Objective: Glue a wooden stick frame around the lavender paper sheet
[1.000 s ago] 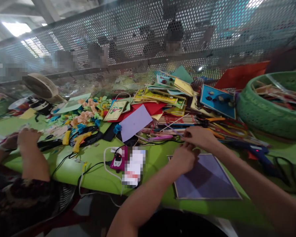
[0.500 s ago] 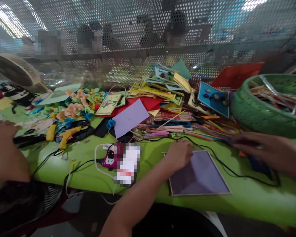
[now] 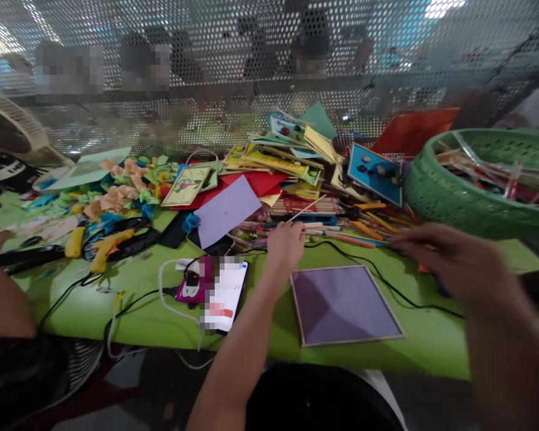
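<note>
My left hand [image 3: 286, 240] is at the front of a heap of pencils and thin sticks, fingers bent down and together. The lower end of a thin wooden stick [image 3: 309, 207] meets its fingertips; what lies under them is hidden. To the right, my right hand [image 3: 438, 254] is blurred, thumb and fingers drawn together beside the ends of the coloured pencils [image 3: 354, 239]. I cannot make out what is in its fingers. Between my forearms a purple panel [image 3: 341, 305] with thin wooden strips along its edges lies flat on the green table [image 3: 269, 335].
A lit phone [image 3: 231, 293] and a magenta power socket [image 3: 195, 284] with cables sit left of my arm. Yellow glue guns [image 3: 110, 248], paper scraps, stacked cards [image 3: 273, 161] and a green basket [image 3: 476, 203] crowd the table. Another person's arm [image 3: 2, 287] rests at far left.
My left hand has left the purple panel and moved forward to the sticks and pencils. My right hand has shifted slightly left. The whole view has also swung a little.
</note>
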The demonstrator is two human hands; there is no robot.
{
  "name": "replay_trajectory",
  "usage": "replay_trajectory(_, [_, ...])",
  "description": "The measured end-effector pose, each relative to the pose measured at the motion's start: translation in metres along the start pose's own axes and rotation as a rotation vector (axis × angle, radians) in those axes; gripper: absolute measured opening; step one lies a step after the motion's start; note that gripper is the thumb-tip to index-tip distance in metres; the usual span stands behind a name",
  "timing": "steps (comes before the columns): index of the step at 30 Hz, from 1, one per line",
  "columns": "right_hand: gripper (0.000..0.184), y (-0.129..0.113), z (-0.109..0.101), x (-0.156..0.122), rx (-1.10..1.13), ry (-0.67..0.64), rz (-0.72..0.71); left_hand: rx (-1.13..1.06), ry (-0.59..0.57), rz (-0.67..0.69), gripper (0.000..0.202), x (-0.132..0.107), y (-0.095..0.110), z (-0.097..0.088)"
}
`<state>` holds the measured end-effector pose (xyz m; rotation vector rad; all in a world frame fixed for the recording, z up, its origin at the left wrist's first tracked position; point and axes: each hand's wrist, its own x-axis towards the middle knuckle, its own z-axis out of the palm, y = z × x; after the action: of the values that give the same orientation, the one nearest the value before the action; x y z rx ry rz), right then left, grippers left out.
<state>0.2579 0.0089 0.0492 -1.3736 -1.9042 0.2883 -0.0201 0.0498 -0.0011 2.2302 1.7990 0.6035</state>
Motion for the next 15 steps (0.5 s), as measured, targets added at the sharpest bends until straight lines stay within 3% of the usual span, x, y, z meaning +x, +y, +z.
replay_trajectory(3, [0.021,-0.003,0.058,0.023,-0.014,-0.256,-0.213,0.028,0.043,-0.087,0.014,0.002,-0.009,-0.006])
replay_trajectory(7, [0.024,0.000,0.117,0.040,-0.303,-0.375,-0.270,0.037,0.052,-0.089,0.016,0.002,-0.012,-0.005])
replay_trajectory(10, [0.025,-0.004,0.132,0.041,-0.414,-0.422,-0.266,0.032,0.043,-0.077,0.015,0.001,-0.011,-0.003])
replay_trajectory(15, [0.025,-0.006,0.139,0.042,-0.366,-0.394,-0.228,0.022,0.027,-0.085,0.016,0.001,-0.009,-0.004])
